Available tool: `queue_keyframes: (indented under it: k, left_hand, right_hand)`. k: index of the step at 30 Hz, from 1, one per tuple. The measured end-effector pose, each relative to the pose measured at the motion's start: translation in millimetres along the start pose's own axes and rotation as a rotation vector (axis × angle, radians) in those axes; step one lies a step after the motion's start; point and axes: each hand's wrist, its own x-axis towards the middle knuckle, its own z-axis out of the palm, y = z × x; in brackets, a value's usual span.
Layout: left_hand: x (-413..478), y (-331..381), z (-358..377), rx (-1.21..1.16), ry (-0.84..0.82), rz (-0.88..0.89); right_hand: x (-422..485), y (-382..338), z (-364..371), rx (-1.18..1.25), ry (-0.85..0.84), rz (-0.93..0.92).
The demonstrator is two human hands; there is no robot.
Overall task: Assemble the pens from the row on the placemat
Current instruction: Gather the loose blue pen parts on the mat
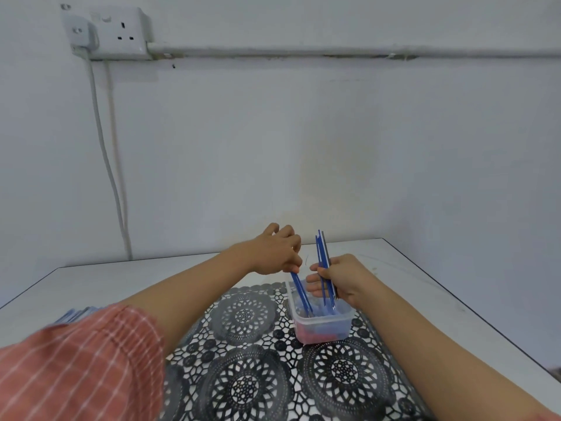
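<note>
The right hand (pixel 340 279) grips a bunch of blue refills (pixel 322 247) over the tub (pixel 324 329) on the placemat (pixel 249 384), the left hand (pixel 273 253) pinches other refills (pixel 299 288) in the tub, and a loose squeeze could scatter them.

No text, label, brand, number or sign can be read. Any marking on the wall socket (pixel 124 33) at the far left is too small and blurred to make out.
</note>
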Motion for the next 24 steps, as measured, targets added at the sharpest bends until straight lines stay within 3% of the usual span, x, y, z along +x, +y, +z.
queue_keyframes:
  k: [9,15,20,24]
  left_hand:
    - [19,4,2,0.179,-0.062,0.087]
    - [20,4,8,0.135,-0.027,0.102]
    - [17,3,6,-0.083,0.033,0.023]
    - [14,2,11,-0.433,0.153,-0.27]
  right_hand:
    - [12,8,5,-0.128,0.042,-0.015]
    - [23,15,4,-0.235,0.039,-0.014]
    - [24,15,5,-0.299,0.032,-0.017]
    - [25,16,5,-0.301,0.036,-0.012]
